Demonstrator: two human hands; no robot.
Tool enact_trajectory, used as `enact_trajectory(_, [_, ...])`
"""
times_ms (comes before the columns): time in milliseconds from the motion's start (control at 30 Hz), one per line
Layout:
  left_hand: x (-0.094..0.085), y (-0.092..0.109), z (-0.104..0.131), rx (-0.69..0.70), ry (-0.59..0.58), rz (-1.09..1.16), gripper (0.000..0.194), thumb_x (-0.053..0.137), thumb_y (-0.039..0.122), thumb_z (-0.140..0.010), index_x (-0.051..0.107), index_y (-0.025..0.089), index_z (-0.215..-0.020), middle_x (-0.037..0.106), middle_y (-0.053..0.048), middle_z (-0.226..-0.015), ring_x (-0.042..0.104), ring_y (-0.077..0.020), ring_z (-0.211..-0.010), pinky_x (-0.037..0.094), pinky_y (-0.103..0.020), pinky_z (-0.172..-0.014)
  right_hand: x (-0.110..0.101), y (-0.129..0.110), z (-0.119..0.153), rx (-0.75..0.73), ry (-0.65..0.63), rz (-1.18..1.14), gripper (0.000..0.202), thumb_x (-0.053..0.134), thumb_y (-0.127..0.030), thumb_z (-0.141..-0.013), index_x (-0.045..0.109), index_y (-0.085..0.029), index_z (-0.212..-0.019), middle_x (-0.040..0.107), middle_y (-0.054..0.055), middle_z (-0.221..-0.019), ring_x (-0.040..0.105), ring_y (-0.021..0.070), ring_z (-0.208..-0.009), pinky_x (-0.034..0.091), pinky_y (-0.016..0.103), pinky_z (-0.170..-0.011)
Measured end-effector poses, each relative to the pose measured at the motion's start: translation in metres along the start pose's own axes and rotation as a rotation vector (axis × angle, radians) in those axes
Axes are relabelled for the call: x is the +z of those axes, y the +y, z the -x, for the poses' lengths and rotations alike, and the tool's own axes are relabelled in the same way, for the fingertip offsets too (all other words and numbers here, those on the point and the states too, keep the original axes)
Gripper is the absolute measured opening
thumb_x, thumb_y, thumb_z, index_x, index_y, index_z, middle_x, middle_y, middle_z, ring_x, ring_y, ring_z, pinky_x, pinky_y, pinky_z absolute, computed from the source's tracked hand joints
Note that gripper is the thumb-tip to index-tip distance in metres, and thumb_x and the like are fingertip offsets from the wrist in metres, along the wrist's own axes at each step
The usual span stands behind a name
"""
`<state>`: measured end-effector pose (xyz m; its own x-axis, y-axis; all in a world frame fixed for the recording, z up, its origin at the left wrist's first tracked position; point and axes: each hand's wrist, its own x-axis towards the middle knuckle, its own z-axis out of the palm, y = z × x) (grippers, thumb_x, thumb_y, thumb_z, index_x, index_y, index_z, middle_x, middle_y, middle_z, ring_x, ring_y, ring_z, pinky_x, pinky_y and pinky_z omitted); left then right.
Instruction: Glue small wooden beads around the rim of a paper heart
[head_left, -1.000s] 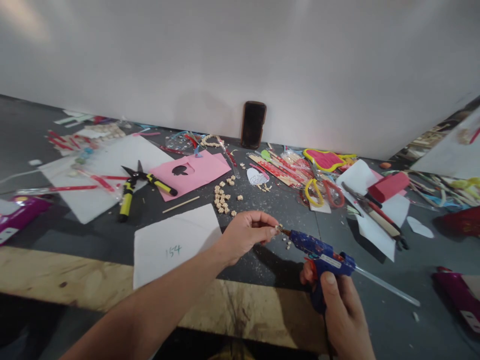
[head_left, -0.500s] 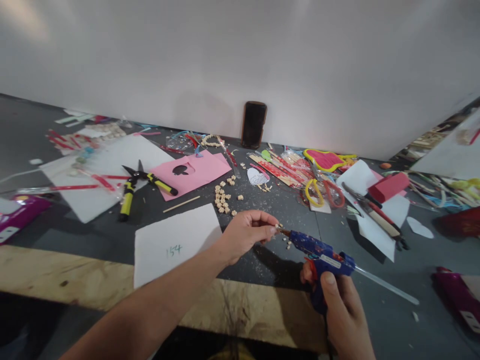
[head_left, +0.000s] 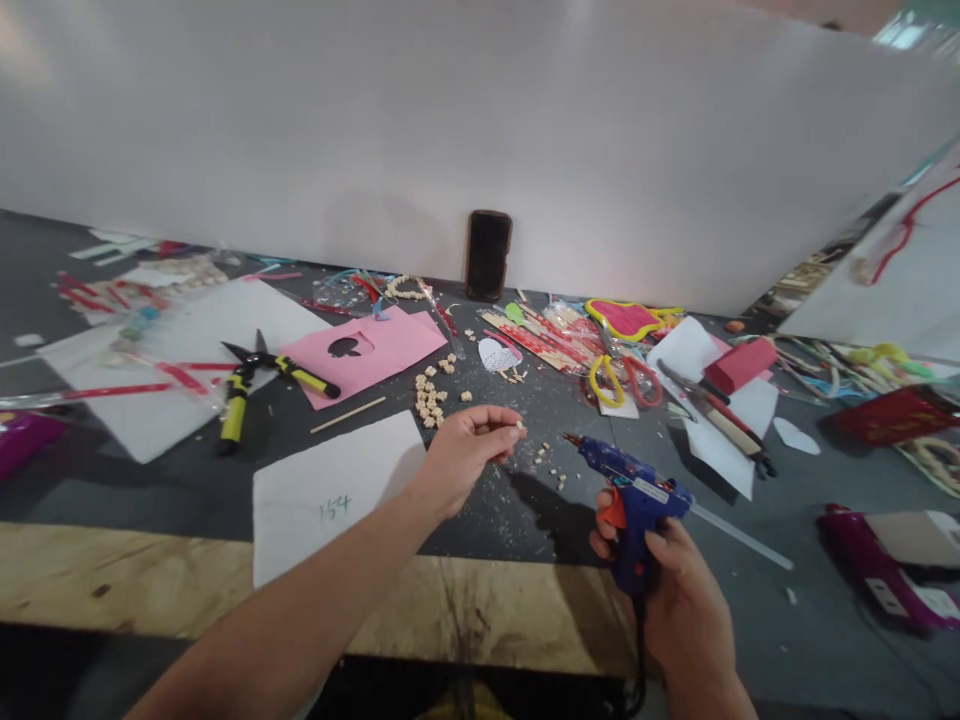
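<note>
My left hand (head_left: 469,450) pinches a tiny pale wooden piece (head_left: 520,427) between thumb and fingertips, just above the dark tabletop. My right hand (head_left: 675,575) is wrapped round a blue hot glue gun (head_left: 634,480), with fingers at its orange trigger. The gun's nozzle points left toward my left hand, with a gap between them. From the gun's back end sticks a clear glue stick (head_left: 742,537). Small wooden bits (head_left: 553,470) lie scattered under the nozzle. Beyond my left hand sits a heap of little wooden clusters (head_left: 430,398).
Black-and-yellow pliers (head_left: 238,400) and pink paper (head_left: 360,350) lie to the left, near a white sheet marked 154 (head_left: 337,500). A phone (head_left: 488,255) leans on the white wall. Scissors (head_left: 619,375), a red roll (head_left: 741,365) and a purple tool (head_left: 892,570) lie to the right.
The glue gun's nozzle has drawn away from the small piece, opening a gap. My left hand has come slightly left with the piece. The camera view has turned a little to the right.
</note>
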<state>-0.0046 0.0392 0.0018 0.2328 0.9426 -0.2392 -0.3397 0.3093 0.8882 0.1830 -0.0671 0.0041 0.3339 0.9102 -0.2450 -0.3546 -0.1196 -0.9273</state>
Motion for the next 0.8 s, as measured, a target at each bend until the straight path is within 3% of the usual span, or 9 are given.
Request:
enact_trajectory(100, [-0.001, 0.0, 0.0, 0.014, 0.002, 0.011, 0.028, 0.078, 0.027, -0.06, 0.066, 0.014, -0.081, 0.064, 0.0, -0.068, 0.051, -0.0059, -0.055, 0.039, -0.018, -0.053, -0.002, -0.006, 0.002, 0.011, -0.102, -0.028, 0.03, 0.061, -0.026, -0.062, 0.068, -0.02, -0.091, 0.067, 0.01, -0.093, 0.058, 0.0207, -0.072, 0.048, 0.035, -0.06])
enact_trajectory(267, [-0.001, -0.001, 0.0, 0.037, -0.022, 0.025, 0.028, 0.077, 0.027, -0.06, 0.065, 0.013, -0.081, 0.064, -0.001, -0.07, 0.051, -0.006, -0.055, 0.039, -0.018, -0.052, -0.005, -0.013, 0.004, 0.118, -0.256, -0.043, 0.049, 0.064, -0.018, -0.06, 0.063, -0.021, -0.109, 0.064, 0.007, -0.083, 0.055, 0.0184, -0.073, 0.046, 0.031, -0.064])
enact_trajectory(500, [0.0, 0.002, 0.002, 0.038, -0.019, 0.026, 0.023, 0.075, 0.023, -0.063, 0.065, 0.013, -0.081, 0.064, 0.0, -0.068, 0.051, -0.0051, -0.054, 0.039, -0.017, -0.052, -0.002, -0.008, 0.01, 0.135, -0.257, -0.044, 0.045, 0.066, -0.022, -0.067, 0.06, -0.023, -0.111, 0.059, 0.003, -0.073, 0.048, 0.0142, -0.061, 0.037, 0.025, -0.051])
enact_trajectory(800, [0.001, 0.003, 0.002, 0.043, -0.015, 0.025, 0.025, 0.077, 0.025, -0.061, 0.065, 0.013, -0.08, 0.063, 0.0, -0.067, 0.05, -0.0059, -0.055, 0.04, -0.019, -0.053, -0.01, 0.001, 0.009, 0.048, -0.311, -0.065, 0.034, 0.063, -0.03, -0.073, 0.062, -0.022, -0.106, 0.05, 0.0, -0.061, 0.043, 0.0118, -0.056, 0.032, 0.023, -0.049])
